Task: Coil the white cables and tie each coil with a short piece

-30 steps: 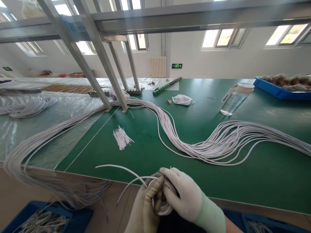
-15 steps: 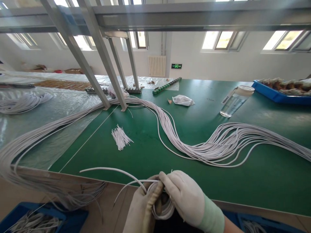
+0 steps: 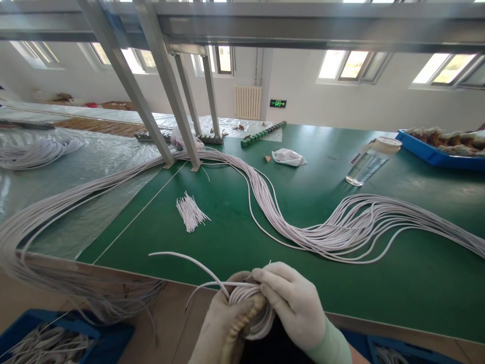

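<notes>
Head view: the gloved left hand (image 3: 223,321) is clamped on a white wire coil (image 3: 262,323), its thumb pressed across the front turns, probably so that the loops cannot spring open. The gloved right hand (image 3: 297,301) touches the coil's upper right side with fingers bent close together; whether they pinch anything there is hidden, so I cannot tell. Both hands hold the coil up at the near edge of the green surface (image 3: 322,280), which seems to leave room for the fingers to work around it. Two loose wire ends (image 3: 185,257) run out leftward, away from the right hand's side.

Beyond the hands, a strip of bare green lies open. Past it sits a pile of short white strands (image 3: 190,212), likely put there for easy reach. A long wire bundle (image 3: 295,230) curves across behind, bounding the open room, and passes by the feet of the metal posts (image 3: 172,91) on the left, where it droops over the edge. A tilted-looking bottle (image 3: 364,164) stands behind the bundle, well apart from both hands.
</notes>
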{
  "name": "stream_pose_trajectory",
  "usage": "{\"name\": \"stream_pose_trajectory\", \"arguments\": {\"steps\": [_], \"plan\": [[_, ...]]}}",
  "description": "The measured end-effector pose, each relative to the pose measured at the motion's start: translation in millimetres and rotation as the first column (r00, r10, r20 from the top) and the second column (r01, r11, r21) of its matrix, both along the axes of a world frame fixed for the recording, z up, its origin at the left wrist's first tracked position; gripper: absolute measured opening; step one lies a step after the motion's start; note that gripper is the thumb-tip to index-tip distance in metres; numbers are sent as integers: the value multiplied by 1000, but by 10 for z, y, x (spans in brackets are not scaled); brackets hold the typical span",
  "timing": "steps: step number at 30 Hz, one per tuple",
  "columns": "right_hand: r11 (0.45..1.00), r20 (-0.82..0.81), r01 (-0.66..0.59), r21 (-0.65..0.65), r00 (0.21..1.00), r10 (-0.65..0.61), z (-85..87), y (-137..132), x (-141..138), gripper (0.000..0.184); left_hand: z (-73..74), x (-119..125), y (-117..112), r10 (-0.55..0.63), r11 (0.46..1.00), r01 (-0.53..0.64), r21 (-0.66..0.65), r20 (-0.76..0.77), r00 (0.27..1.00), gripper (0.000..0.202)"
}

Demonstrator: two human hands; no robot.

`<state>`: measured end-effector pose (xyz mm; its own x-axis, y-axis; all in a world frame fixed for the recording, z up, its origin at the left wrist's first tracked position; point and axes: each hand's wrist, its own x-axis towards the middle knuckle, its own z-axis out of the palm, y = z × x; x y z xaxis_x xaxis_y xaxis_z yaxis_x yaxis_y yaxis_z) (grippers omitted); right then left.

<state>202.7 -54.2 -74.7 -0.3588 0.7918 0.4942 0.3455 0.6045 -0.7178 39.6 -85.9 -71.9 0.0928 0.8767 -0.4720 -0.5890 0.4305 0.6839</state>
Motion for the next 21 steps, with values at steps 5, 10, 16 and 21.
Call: {"name": "stream_pose_trajectory", "arguments": {"steps": [5,10,16,21], "plan": [[990,-54,29,-137,998,-37,-4,5,-63,24,-82,36,4,87,995,-86,-52,15,996,51],[993,-53,4,-115,999,-10,3,-17,-77,30,37,-1,-6,95,995,-94,11,-70,993,36],[948,-137,42,-316,987,-90,22,119,43,32,136,-21,-43,75,996,-78,-42,-68,995,38],[962,-67,-27,-271,998,9,21,118,58,12,107,-17,-50,90,995,-94,-42,-103,991,40]]}}
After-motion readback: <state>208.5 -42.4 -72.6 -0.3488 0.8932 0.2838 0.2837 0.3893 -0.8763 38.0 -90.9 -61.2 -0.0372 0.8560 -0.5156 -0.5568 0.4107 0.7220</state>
